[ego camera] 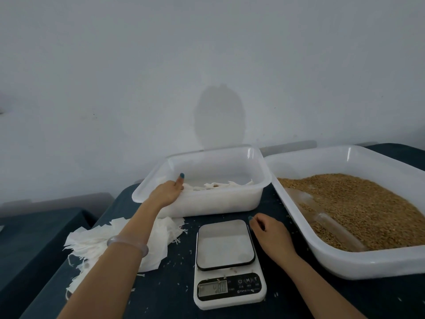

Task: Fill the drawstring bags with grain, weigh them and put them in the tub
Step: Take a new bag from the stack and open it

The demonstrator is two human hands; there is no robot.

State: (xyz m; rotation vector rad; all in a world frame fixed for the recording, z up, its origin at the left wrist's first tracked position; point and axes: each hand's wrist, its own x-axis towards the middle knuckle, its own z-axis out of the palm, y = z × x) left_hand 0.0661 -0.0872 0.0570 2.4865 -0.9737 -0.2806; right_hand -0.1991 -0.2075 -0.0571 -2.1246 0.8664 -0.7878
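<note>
My left hand reaches over the near rim of the smaller white tub. Its thumb sticks up free and its fingers lie down on the white drawstring bags on the tub's floor, partly hidden by the rim. My right hand rests on the dark table beside the scale, fingers loosely curled and holding nothing. The scale's platform is bare and its display is lit. A heap of flat empty white bags lies at the left, under my left forearm. Brown grain fills the large white tub on the right.
A clear plastic scoop lies in the grain near the large tub's left wall. Loose grains are scattered on the dark tablecloth around the scale. A pale wall stands close behind both tubs.
</note>
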